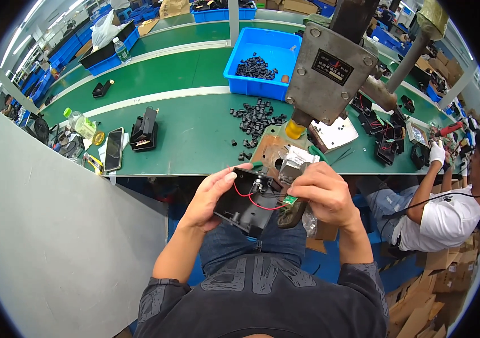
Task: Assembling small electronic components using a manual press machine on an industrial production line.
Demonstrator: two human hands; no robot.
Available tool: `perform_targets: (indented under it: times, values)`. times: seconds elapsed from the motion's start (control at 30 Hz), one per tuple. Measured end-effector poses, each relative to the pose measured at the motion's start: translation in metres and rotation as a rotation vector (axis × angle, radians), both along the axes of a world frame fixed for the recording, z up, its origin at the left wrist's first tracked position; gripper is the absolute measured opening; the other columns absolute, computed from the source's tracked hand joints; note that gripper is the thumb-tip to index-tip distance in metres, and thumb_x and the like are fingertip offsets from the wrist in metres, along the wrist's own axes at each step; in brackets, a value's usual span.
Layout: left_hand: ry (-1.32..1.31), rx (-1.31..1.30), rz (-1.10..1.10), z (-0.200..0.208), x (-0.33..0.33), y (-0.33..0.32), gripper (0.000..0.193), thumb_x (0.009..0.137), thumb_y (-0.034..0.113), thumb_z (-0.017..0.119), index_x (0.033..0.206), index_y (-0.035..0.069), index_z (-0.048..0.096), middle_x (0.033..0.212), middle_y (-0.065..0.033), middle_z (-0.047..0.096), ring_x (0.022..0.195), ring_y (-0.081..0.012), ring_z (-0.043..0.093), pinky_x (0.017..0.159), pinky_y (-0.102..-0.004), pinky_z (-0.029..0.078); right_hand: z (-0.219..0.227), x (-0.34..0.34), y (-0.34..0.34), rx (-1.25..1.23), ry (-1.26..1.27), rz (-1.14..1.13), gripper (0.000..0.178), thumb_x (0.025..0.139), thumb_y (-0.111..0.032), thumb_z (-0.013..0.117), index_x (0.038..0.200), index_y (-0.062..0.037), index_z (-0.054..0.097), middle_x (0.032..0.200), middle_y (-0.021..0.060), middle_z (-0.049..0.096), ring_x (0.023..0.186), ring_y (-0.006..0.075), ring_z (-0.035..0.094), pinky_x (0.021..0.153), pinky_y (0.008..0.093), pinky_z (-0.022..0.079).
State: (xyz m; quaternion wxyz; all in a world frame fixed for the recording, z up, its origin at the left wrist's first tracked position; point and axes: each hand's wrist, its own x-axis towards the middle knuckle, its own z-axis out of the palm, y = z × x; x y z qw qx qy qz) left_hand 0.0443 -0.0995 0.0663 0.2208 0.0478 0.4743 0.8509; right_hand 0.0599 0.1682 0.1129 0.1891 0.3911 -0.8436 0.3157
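My left hand [209, 197] is closed around the side of an open black plastic housing [242, 207], held tilted above my lap. A round metal-and-black part sits near the housing's upper end, and red and black wires lead out of it. Those wires run to a small green circuit board [290, 200], pinched between the fingers of my right hand [324, 191]. Just beyond my hands is the metal base [270, 147] of a press, partly hidden by them. The press head [330, 73] rises above it.
Small black caps [257, 121] lie in a pile on the green bench [195, 141]; more fill a blue bin [239, 79]. At left are a phone [114, 149], a bottle [80, 123] and black housings [144, 132]. A co-worker [443, 217] sits at right, near wired housings [386, 141].
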Motion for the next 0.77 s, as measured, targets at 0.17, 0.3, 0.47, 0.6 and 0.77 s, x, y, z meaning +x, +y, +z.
perform_targets:
  times: [0.17, 0.3, 0.47, 0.6, 0.77]
  values:
    - [-0.181, 0.072, 0.173, -0.011, -0.017, 0.01, 0.048, 0.096, 0.019, 0.06, 0.138, 0.001, 0.045, 0.117, -0.0111, 0.06, 0.095, -0.0133, 0.057, 0.081, -0.0209, 0.047, -0.007, 0.002, -0.014, 0.033, 0.142, -0.241, 0.028, 0.073, -0.004, 0.072, 0.101, -0.002, 0.069, 0.103, 0.0084, 0.067, 0.09, 0.0257, 0.06, 0.087, 0.0381, 0.046]
    - [0.212, -0.203, 0.614, -0.015, -0.028, 0.041, 0.047, 0.09, 0.011, 0.067, 0.133, 0.0, 0.051, 0.115, -0.0114, 0.06, 0.093, -0.0147, 0.058, 0.077, -0.0226, 0.048, -0.012, 0.002, -0.015, -0.105, 0.062, -0.506, 0.029, 0.074, -0.005, 0.072, 0.103, -0.0019, 0.069, 0.112, 0.0112, 0.066, 0.096, 0.0286, 0.06, 0.091, 0.0382, 0.046]
    - [0.731, -0.721, 0.594, -0.042, -0.033, 0.084, 0.058, 0.077, 0.005, 0.073, 0.129, -0.003, 0.051, 0.119, -0.0152, 0.062, 0.098, -0.0269, 0.063, 0.083, -0.0334, 0.052, -0.016, 0.009, -0.009, -0.181, -0.055, -0.512, 0.029, 0.077, -0.001, 0.071, 0.105, 0.0003, 0.07, 0.121, 0.0131, 0.064, 0.104, 0.0292, 0.061, 0.092, 0.037, 0.048]
    - [0.704, -0.726, 0.447, -0.061, -0.023, 0.105, 0.061, 0.078, 0.004, 0.073, 0.133, -0.003, 0.048, 0.116, -0.0177, 0.064, 0.092, -0.0267, 0.066, 0.078, -0.031, 0.053, -0.01, 0.018, -0.002, -0.256, -0.049, -0.546, 0.027, 0.077, -0.003, 0.072, 0.104, -0.0012, 0.07, 0.12, 0.0138, 0.063, 0.105, 0.032, 0.059, 0.094, 0.0396, 0.047]
    - [0.811, -0.805, 0.477, -0.065, -0.027, 0.11, 0.064, 0.076, 0.004, 0.073, 0.135, -0.002, 0.046, 0.117, -0.0203, 0.064, 0.091, -0.031, 0.068, 0.078, -0.033, 0.054, -0.004, 0.028, 0.005, -0.267, -0.046, -0.59, 0.026, 0.076, -0.002, 0.072, 0.102, -0.0015, 0.071, 0.121, 0.0141, 0.063, 0.107, 0.0326, 0.059, 0.095, 0.0402, 0.047]
